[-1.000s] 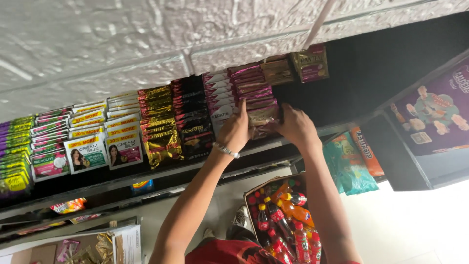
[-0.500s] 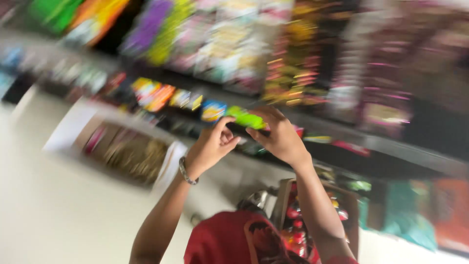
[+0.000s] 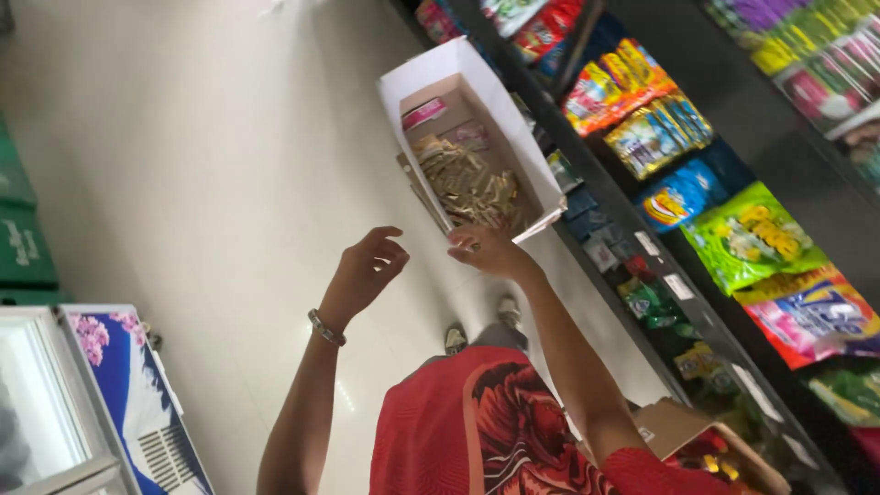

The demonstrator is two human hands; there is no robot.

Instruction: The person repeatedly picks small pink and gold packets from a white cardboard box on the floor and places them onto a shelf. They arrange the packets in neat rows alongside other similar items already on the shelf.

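Note:
My left hand point(image 3: 367, 270), with a metal bracelet on its wrist, is raised in front of me with its fingers spread and nothing in it. My right hand point(image 3: 490, 252) hovers a little to the right of it, fingers loosely bent, and looks empty. Both hands hang in the air above an open cardboard box point(image 3: 458, 69) that stands on the pale floor and holds a heap of brownish packets point(image 3: 467, 183) and a few pink ones. My right hand is nearest to the box's front edge. I wear a red patterned shirt point(image 3: 495, 431).
Dark shelves point(image 3: 632, 215) run along the right, filled with bright snack bags in yellow, blue, green and pink. Another open carton point(image 3: 683, 426) with red items sits by my right elbow. A chest freezer point(image 3: 101, 394) stands at the lower left, green crates point(image 3: 18, 238) beyond it.
My view has swung down from the upper shelf to the floor. Both hands have left the shelf, and the green packet they held there is no longer in them.

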